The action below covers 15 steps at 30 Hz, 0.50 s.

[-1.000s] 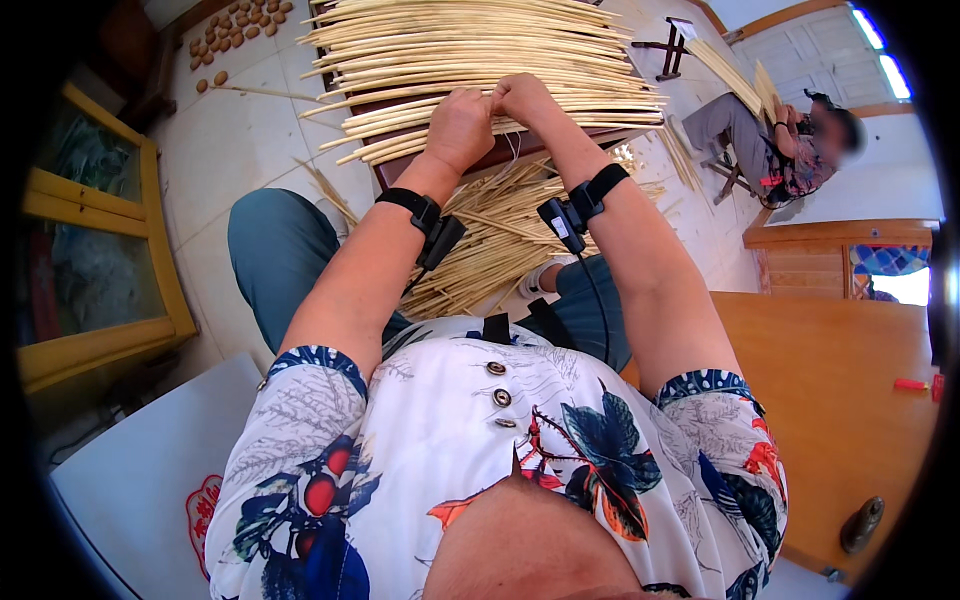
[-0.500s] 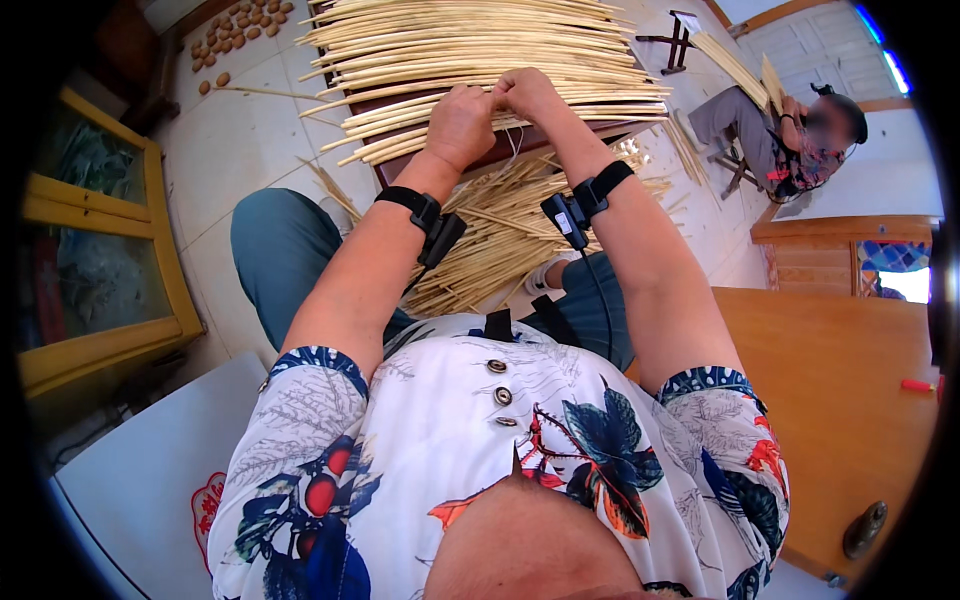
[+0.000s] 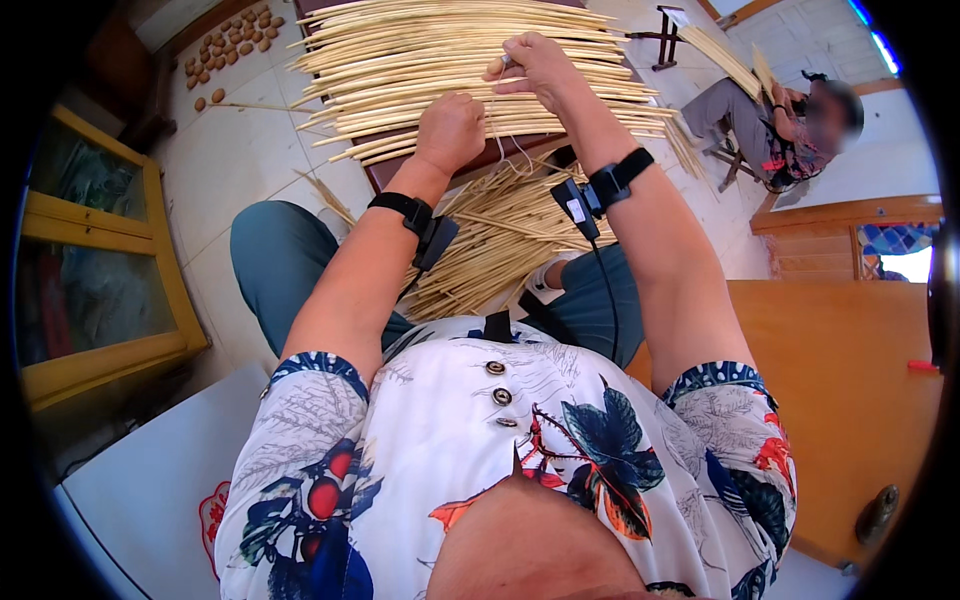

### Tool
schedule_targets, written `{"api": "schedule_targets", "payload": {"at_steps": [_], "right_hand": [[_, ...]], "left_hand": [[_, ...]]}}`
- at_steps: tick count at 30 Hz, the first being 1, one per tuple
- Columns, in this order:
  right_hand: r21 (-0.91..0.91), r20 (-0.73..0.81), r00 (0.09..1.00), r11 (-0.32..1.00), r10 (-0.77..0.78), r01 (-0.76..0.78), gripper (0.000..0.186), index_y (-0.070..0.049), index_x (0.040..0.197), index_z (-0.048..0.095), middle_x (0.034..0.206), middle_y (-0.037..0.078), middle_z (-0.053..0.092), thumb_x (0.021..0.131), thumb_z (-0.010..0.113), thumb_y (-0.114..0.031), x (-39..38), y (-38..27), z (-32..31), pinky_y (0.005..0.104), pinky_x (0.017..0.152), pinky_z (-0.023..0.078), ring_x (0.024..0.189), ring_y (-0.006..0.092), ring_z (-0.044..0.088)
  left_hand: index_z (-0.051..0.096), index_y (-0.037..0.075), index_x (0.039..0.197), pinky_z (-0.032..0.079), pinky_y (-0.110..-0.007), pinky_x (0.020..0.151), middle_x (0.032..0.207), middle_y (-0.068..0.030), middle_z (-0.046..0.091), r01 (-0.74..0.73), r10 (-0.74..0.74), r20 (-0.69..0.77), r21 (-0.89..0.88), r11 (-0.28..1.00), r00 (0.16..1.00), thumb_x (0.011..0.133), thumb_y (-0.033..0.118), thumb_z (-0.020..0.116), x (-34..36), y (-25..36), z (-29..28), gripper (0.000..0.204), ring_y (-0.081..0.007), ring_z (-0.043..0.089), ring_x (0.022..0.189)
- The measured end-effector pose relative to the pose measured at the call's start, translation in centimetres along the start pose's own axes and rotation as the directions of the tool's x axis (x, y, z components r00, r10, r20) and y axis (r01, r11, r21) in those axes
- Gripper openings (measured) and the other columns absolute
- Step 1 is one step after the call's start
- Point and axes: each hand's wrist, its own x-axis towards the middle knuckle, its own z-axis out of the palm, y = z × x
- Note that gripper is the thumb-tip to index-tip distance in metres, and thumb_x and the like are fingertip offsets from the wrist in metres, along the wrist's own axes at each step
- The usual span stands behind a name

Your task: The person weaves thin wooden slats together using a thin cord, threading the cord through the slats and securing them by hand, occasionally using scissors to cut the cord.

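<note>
My left hand is closed at the near edge of a row of pale slender sticks lying across a dark red table; what it grips is hidden. My right hand is raised higher and to the right over the sticks, pinching a white string that hangs in a loop down past the table's front edge. A small object at its fingertips is too small to make out. Black straps with small devices sit on both forearms.
Loose sticks lie piled on the floor between my legs. Many round brown objects lie at far left beside a glass-fronted yellow cabinet. A co-worker sits at right holding sticks. An orange wooden surface is at my right.
My right hand has moved up and away from my left hand, drawing the string up with it. My left hand has shifted slightly left and, in the last half second, down.
</note>
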Motion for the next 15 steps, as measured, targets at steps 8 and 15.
{"api": "schedule_targets", "payload": {"at_steps": [8, 15], "right_hand": [[-0.393, -0.250, 0.780, 0.796, -0.574, 0.460, 0.014, -0.006, 0.089, 0.053, 0.067, 0.000, 0.053, 0.088, 0.048, -0.019, -8.0, -9.4, -8.0, 0.0173, 0.047, 0.034, 0.053, 0.0040, 0.042], [-0.701, -0.552, 0.010, 0.470, -0.834, 0.536, 0.010, 0.001, 0.076, 0.061, 0.065, 0.007, 0.056, 0.078, 0.058, -0.009, -19.5, -21.8, -21.7, 0.0189, 0.043, 0.035, 0.054, 0.0122, 0.052]], "left_hand": [[0.053, 0.008, 0.061, 0.045, -0.037, 0.057, 0.065, -0.0063, 0.053, -0.024, 0.024, -0.003, 0.056, 0.998, 1.000, 0.067, 0.009, 0.057, -0.1, -0.1, -0.1, 0.007, -0.0266, 0.053, 0.068], [0.056, 0.009, 0.060, 0.047, -0.037, 0.061, 0.067, -0.0064, 0.055, 0.011, -0.014, 0.026, 0.112, 0.994, 1.000, 0.067, 0.012, 0.057, -0.1, 0.2, 0.0, 0.009, -0.0256, 0.055, 0.071]]}}
